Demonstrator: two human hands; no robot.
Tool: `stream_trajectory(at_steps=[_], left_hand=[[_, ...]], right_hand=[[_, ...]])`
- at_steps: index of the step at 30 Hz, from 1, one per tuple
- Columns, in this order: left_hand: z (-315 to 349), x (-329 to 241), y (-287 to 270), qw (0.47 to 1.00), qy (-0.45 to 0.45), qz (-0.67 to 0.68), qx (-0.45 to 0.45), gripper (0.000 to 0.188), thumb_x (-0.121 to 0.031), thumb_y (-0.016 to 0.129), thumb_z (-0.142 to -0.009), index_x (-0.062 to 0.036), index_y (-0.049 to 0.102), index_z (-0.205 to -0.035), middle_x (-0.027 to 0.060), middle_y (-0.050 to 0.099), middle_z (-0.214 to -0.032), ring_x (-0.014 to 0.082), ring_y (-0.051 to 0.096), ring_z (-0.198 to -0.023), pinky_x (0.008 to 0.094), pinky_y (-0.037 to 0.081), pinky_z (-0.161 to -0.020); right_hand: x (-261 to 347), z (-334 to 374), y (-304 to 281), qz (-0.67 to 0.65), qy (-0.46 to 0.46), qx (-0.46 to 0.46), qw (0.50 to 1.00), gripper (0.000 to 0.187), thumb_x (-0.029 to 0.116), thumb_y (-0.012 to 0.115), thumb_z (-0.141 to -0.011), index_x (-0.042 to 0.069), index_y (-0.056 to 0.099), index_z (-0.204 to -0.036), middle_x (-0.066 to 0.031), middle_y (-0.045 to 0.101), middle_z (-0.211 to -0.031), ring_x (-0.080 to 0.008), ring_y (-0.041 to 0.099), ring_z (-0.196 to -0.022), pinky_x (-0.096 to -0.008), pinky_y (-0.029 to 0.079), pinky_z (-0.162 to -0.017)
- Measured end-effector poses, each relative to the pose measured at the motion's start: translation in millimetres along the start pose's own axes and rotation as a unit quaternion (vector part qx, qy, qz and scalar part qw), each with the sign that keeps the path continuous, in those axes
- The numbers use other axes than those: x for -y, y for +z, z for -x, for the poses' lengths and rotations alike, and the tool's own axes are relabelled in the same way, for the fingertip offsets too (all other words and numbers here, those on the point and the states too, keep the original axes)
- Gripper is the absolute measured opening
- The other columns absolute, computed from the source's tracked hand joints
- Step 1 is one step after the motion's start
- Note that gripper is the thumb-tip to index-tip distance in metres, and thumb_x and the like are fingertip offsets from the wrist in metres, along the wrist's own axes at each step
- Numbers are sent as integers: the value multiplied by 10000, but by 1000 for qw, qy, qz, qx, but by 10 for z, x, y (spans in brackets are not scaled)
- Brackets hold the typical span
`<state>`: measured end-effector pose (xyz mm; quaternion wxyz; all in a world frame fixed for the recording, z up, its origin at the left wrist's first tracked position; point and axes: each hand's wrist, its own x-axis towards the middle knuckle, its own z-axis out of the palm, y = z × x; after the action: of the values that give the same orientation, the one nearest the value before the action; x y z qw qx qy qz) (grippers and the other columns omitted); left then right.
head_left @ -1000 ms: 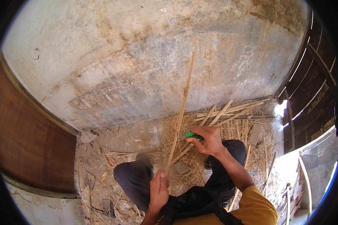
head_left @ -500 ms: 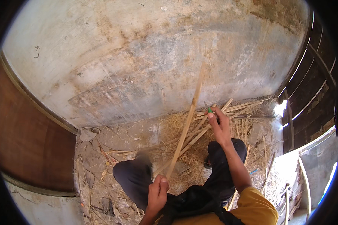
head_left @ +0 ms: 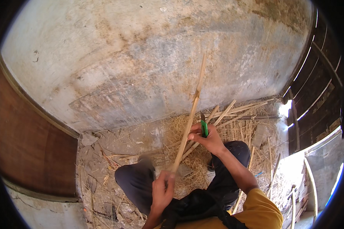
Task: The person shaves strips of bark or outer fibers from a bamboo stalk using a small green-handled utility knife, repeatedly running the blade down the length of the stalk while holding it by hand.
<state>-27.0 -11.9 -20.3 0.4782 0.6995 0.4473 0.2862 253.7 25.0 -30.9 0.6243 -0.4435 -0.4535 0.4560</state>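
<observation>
Strip [head_left: 191,116], pale and slim, runs up and away from the left hand [head_left: 163,189], which is closed on its near end; far end stands free beyond both hands. Right hand [head_left: 208,139] grips a green knife [head_left: 205,129], blade [head_left: 202,116] pointing away; its fingertips are at the strip's right edge, whether pinching it cannot tell. Judged light, fairly stiff, springy over the free length, dry rather than slippery; may splinter along the grain. Node [head_left: 197,95] beyond the right hand is probably stiffer. Best hold: near end, thumb against fingers, clear of the blade. Shavings [head_left: 174,133] lie beneath, beyond the left hand.
</observation>
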Motion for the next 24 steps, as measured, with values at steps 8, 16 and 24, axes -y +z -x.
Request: stream_trajectory(at_steps=[8, 16, 24], left_hand=[[-283, -126, -53, 997, 34, -32, 62, 181, -167, 639, -1082, -5, 670, -1155, 128, 667, -694, 256, 671, -586, 381, 492, -583], [-568, -392, 169, 999, 10, -21, 30, 252, -222, 611, -1109, -7, 678, -1222, 120, 703, -738, 200, 716, -630, 357, 534, -619], [-562, -490, 181, 1000, 0, -17, -1, 268, -209, 540, -1131, -17, 690, -1242, 117, 648, -733, 198, 617, -616, 384, 478, -610]], right_hand=[[-56, -4, -7, -67, -4, 5, 998, 174, 18, 743, -1013, -40, 694, -1170, -120, 779, -1055, -208, 777, -987, -361, 631, -905], [49, 15, 35, -36, 9, 8, 999, 181, 22, 740, -1014, -33, 692, -1180, -105, 773, -1025, -188, 773, -968, -328, 608, -865], [68, 78, -7, 127, -138, 12, 982, 224, 196, 716, -1054, 43, 665, -1209, -66, 639, -805, -186, 694, -748, -366, 504, -673]])
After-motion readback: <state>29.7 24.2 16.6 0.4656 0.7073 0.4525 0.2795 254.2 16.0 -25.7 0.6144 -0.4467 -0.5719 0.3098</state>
